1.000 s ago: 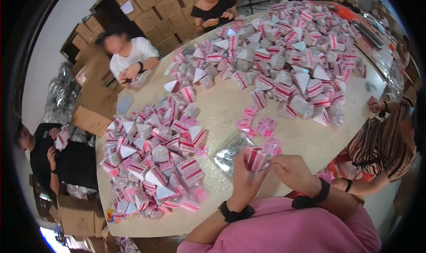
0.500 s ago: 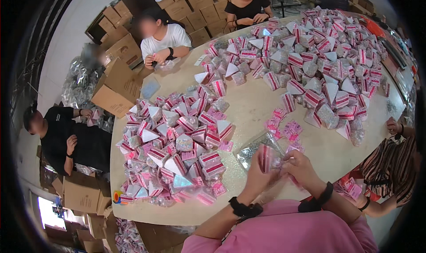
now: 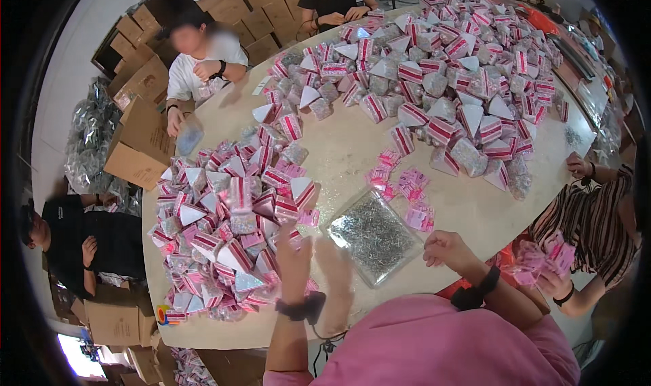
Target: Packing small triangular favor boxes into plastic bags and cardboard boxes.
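Note:
My left hand [image 3: 293, 267] is at the right edge of the near left heap of small clear packets [image 3: 203, 250] with pink-and-white striped labels. Motion smears it, but its fingers look stretched out with nothing in them. A blurred striped packet [image 3: 241, 196] shows above that heap, apart from my hand. My right hand [image 3: 453, 252] is beside the right corner of a shallow clear tray [image 3: 337, 229] of tiny silver metal pieces. Its fingers are pinched together; what they hold, if anything, is too small to make out. Pink cards [image 3: 410, 183] lie beyond the tray.
A larger heap of similar packets [image 3: 468, 101] covers the far right of the table [image 3: 325, 162]. At right, a person's hand [image 3: 556, 284] holds pink cards. Other people stand around the far and left sides. Cardboard boxes [image 3: 142, 142] and a tape roll [image 3: 161, 314] are at left.
My left hand has let go of the striped packet and swung left toward the near heap. My right hand has drawn apart from it, uncovering the tray. The whole view has shifted.

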Available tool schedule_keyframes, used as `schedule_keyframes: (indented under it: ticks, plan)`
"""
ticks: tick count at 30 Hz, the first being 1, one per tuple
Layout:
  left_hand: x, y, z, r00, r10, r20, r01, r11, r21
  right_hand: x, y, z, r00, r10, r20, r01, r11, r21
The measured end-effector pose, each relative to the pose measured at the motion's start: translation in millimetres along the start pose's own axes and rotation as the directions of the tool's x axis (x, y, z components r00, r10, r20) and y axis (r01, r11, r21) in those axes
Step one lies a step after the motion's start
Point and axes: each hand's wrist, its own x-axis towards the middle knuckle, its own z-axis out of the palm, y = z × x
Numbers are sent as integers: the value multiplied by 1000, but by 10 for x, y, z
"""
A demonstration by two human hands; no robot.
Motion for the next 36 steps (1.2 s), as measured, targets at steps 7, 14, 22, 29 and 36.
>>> schedule_keyframes:
  ticks: [7,14,22,29,36]
  plan:
    - [-437,20,1157,847,310,432,-354,935,25,29,247,34,998,38,41,-39,999,21]
    - [-268,104,1386,812,326,484,-441,886,142,-15,434,-126,999,42,32,-43,998,35]
    - [-119,253,1089,863,324,388,-388,916,99,-64,430,-152,996,87,37,-88,995,39]
    - [-99,221,980,927,178,331,-201,979,35,4,398,-91,992,107,64,-106,994,-21]
    - [-122,216,986,943,87,323,-99,995,20,-3,393,-53,991,111,80,-108,993,-50]
